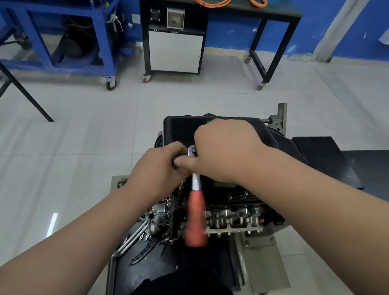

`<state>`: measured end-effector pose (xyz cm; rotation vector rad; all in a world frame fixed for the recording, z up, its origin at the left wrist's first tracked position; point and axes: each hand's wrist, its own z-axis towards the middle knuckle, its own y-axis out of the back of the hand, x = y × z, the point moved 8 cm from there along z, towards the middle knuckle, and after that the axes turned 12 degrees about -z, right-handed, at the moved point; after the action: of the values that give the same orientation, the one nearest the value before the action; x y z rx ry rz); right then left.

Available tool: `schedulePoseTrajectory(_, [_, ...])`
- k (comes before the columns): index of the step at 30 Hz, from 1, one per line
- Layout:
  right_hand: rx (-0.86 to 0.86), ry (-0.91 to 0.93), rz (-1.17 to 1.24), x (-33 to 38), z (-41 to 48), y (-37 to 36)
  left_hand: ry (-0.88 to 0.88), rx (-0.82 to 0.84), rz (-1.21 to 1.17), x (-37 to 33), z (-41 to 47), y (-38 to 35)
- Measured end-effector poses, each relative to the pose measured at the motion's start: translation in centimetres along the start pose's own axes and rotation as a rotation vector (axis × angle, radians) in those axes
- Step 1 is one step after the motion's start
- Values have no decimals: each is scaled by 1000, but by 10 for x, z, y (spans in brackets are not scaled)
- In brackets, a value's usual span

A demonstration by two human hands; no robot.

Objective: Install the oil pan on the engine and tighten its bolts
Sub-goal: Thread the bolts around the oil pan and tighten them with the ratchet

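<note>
Pan already sat on top of the engine, so placing it looked done and you were at the bolt stage. Your R hand was curled over the head of the ratchet at the pan's near edge, thumb stretched across to your L hand. L hand's fingers were curled tight beside the ratchet's neck, touching that thumb. I couldn't tell if they pinched the shank, a socket or a bolt, as that spot was hidden. The orange handle pointed back toward you, blurred, prob. mid-swing. My read: 1 bolt on the near flange was being run down. How many others were in or tight couldn't be seen, since both hands covered the near flange and the far side faced away. Spare tools lay on the tray below the engine.
</note>
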<state>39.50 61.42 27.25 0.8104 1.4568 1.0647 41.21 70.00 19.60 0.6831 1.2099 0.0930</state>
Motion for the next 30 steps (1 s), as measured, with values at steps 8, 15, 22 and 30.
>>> schedulePoseTrajectory(8, [-2,294,33,7,1,1,-151,110,-64,-8,-3,-4])
schedulePoseTrajectory(15, [32,-32,74,6,-3,-4,-33,20,-92,2,-5,-3])
schedulePoseTrajectory(22, [-39,265,-24,15,1,4,-55,104,-128,3,-4,-7])
schedulePoseTrajectory(30, [21,169,48,12,1,-1,-109,74,-82,-4,-6,0])
